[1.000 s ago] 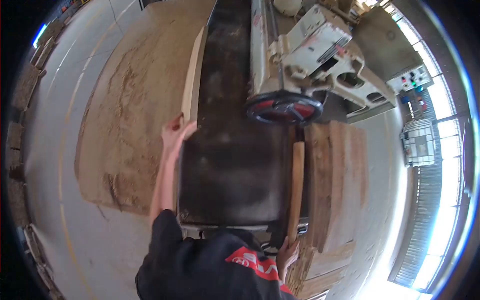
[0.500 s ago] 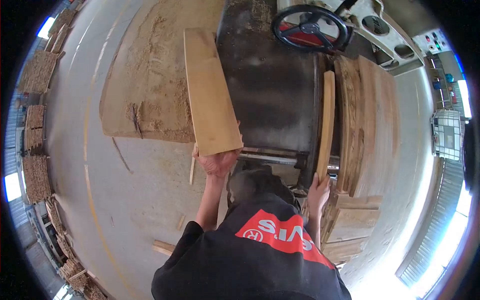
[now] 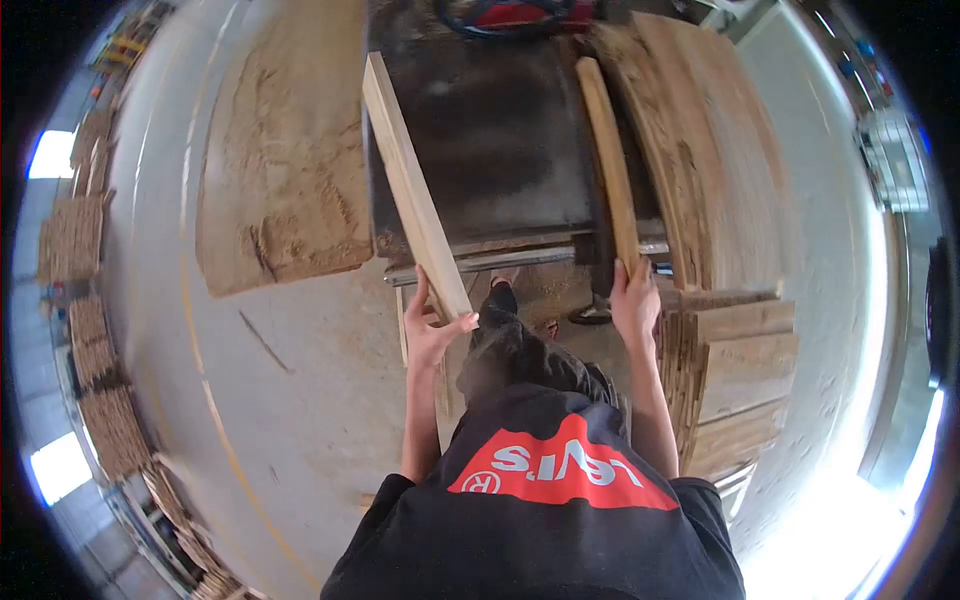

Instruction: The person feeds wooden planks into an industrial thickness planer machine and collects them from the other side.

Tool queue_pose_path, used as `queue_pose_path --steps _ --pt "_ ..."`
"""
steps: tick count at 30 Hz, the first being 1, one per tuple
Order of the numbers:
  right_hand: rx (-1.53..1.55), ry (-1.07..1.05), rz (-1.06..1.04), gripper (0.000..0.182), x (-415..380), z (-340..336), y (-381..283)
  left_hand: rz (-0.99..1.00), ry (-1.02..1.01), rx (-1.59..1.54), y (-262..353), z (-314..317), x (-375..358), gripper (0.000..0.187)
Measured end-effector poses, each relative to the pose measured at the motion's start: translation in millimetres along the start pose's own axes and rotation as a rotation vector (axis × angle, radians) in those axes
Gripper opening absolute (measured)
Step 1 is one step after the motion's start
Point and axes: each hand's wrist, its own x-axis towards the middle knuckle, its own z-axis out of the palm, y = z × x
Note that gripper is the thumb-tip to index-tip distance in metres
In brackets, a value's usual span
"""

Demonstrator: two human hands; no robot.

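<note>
A pale wooden board point(image 3: 420, 195) stands on its narrow edge, leaning out over the left side of the dark machine table point(image 3: 480, 140). My left hand point(image 3: 432, 325) grips its near end, thumb on the right face and fingers on the left. Along the table's right side runs a narrower, yellowish wooden strip point(image 3: 610, 160). My right hand point(image 3: 635, 300) is closed around the near end of that strip. The fingers under it are partly hidden.
A stack of wide planks point(image 3: 710, 150) stands right of the machine, with shorter boards point(image 3: 740, 360) below it. A sawdust-covered sheet point(image 3: 290, 160) lies to the left. The handwheel point(image 3: 510, 15) is at the far edge. Wood piles point(image 3: 110, 430) line the far left.
The board in my left hand has turned from its broad face onto its narrow edge. My right hand still holds the strip. The view has shifted, with the handwheel now higher.
</note>
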Motion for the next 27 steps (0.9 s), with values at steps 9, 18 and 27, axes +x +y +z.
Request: queue_pose_path --steps 9,18,27 --pt "0.102 -0.038 0.034 0.045 -2.7 -12.6 -2.5 0.276 0.296 1.355 -1.6 55.5 -13.6 0.147" --pt "0.171 0.002 0.047 0.056 -4.3 -14.0 -0.8 0.772 -0.014 1.203 -26.9 102.2 12.5 0.145" --pt "0.144 -0.094 0.044 0.078 -2.4 -21.6 -4.8 0.864 -0.156 1.209 -6.7 129.8 58.9 0.120"
